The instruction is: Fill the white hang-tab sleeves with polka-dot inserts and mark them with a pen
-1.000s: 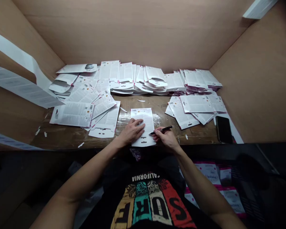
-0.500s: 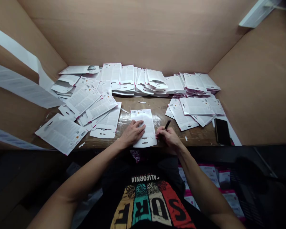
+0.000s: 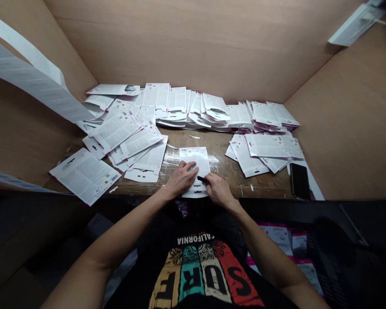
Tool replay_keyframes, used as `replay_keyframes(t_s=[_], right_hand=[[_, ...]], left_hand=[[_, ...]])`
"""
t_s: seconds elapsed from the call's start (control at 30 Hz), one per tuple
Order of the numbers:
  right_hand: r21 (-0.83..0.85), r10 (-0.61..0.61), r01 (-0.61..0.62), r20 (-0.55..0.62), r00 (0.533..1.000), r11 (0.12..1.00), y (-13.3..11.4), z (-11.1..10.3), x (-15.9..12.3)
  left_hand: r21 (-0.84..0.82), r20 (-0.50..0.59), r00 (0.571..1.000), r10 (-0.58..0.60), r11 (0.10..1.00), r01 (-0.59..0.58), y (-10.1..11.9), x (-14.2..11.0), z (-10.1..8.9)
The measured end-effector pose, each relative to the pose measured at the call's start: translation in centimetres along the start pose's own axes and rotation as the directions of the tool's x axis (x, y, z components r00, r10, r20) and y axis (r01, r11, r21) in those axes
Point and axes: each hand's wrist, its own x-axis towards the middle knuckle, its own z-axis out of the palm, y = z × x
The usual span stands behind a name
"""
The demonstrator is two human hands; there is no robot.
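A white printed cardboard packet (image 3: 193,155) with a hang-hole flap lies flat at the table's front edge, the flap towards me. My left hand (image 3: 182,178) rests on its left half, fingers stretched over the card and holding nothing. Gripped in my right hand (image 3: 218,189) is a slim black pen-like tool (image 3: 203,179); whether it is a pen or a cutter I cannot tell. Its end points left over the lower part of the packet, close to my left fingertips. The fingers of my right hand are closed around it, at the packet's right edge.
Loose packets (image 3: 85,176) lie piled at left, with a row of packets (image 3: 178,101) along the back wall and more packets (image 3: 266,146) at right. A black phone (image 3: 300,181) lies at the right front. Paper strips (image 3: 35,81) hang at left. Small white scraps dot the table.
My right hand has moved left from beside the packet to over its edge. The black tool has swung from upright to pointing left across the flap. My left hand stays on the packet.
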Motion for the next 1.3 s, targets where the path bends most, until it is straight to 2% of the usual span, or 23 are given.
replay_keyframes(t_s=[0.07,0.17,0.23,0.37,0.47,0.53,0.57,0.6,0.63,0.67,0.7,0.77,0.8,0.83,0.9,0.97,1.0,1.07,1.17,1.23,1.3], right_hand=[[0.095,-0.026,0.022,0.040,0.999,0.995,0.5,-0.4,0.3],[0.138,-0.038,0.040,-0.018,0.999,0.990,0.9,-0.8,0.5],[0.069,-0.025,0.028,-0.039,0.999,0.997,0.6,-0.6,0.5],[-0.139,0.047,-0.047,0.003,0.999,0.989,-0.7,0.3,0.5],[-0.259,0.075,-0.067,0.021,0.997,0.964,-2.0,0.2,-0.1],[-0.161,-0.032,0.056,0.144,0.989,0.985,-2.7,-0.6,-1.3],[-0.032,-0.155,0.169,0.257,0.954,0.985,-2.9,-1.2,-2.1],[0.132,-0.301,0.271,0.355,0.885,0.954,-2.9,-1.7,-2.9],[0.280,-0.426,0.334,0.403,0.810,0.900,-2.8,-2.1,-3.6],[0.363,-0.493,0.361,0.398,0.774,0.859,-2.5,-2.5,-4.1],[0.365,-0.492,0.365,0.359,0.793,0.856,-2.0,-2.7,-4.4],[0.192,-0.359,0.321,0.215,0.908,0.928,-0.8,-2.8,-4.2],[0.082,-0.299,0.290,0.149,0.942,0.954,-0.2,-2.6,-3.9],[-0.007,-0.273,0.276,0.113,0.955,0.961,0.4,-2.4,-3.5],[-0.079,-0.290,0.299,0.108,0.951,0.951,1.2,-1.7,-2.6],[-0.046,-0.296,0.301,0.088,0.951,0.952,1.3,-1.1,-1.9],[-0.031,-0.257,0.258,0.054,0.965,0.966,1.2,-0.7,-1.6],[-0.050,-0.097,0.095,-0.041,0.994,0.994,0.5,-0.1,-1.2],[-0.127,0.104,-0.124,-0.154,0.983,0.984,-0.6,0.4,-0.8],[-0.109,0.156,-0.175,-0.165,0.974,0.979,-0.9,0.3,-0.8],[0.004,0.212,-0.214,-0.162,0.964,0.977,-0.8,0.3,-1.4]], left_hand=[[-0.002,0.009,1.000,-0.012,1.000,0.012,0.1,0.0,-0.2],[-0.008,0.012,0.999,-0.035,0.999,0.035,0.2,0.0,-0.4],[-0.005,0.010,0.999,-0.040,0.999,0.040,0.3,-0.1,-0.5],[-0.015,0.011,0.998,-0.057,0.998,0.057,0.5,-0.2,-0.2],[-0.058,0.017,0.997,-0.079,0.995,0.080,0.1,0.0,0.0],[-0.099,0.017,0.996,-0.087,0.991,0.088,-0.3,0.2,-0.1],[-0.118,0.018,0.996,-0.086,0.989,0.088,-0.6,0.2,-0.3],[-0.138,0.025,0.997,-0.076,0.987,0.079,-0.8,0.1,-0.5],[-0.155,0.041,0.998,-0.055,0.986,0.061,-0.8,-0.1,-0.8],[-0.167,0.066,0.998,-0.024,0.985,0.035,-0.8,-0.5,-1.2],[-0.171,0.096,0.995,0.012,0.985,0.005,-0.6,-1.1,-1.5],[-0.151,0.159,0.984,0.081,0.987,-0.057,0.1,-2.3,-2.1],[-0.129,0.177,0.979,0.099,0.989,-0.077,0.5,-3.0,-2.3],[-0.109,0.185,0.977,0.107,0.990,-0.088,0.9,-3.5,-2.4],[-0.110,0.176,0.979,0.099,0.991,-0.080,1.4,-4.2,-2.4],[-0.161,0.143,0.987,0.066,0.986,-0.043,1.5,-4.2,-2.3],[-0.188,0.123,0.991,0.042,0.982,-0.019,1.3,-4.1,-2.2],[-0.210,0.080,0.997,-0.007,0.977,0.024,1.0,-3.7,-2.0],[-0.142,0.063,0.998,0.021,0.990,-0.012,0.6,-3.8,-1.7],[-0.056,0.088,0.992,0.089,0.995,-0.084,0.8,-4.6,-1.5],[0.019,0.110,0.986,0.129,0.991,-0.132,1.6,-5.7,-1.5]])
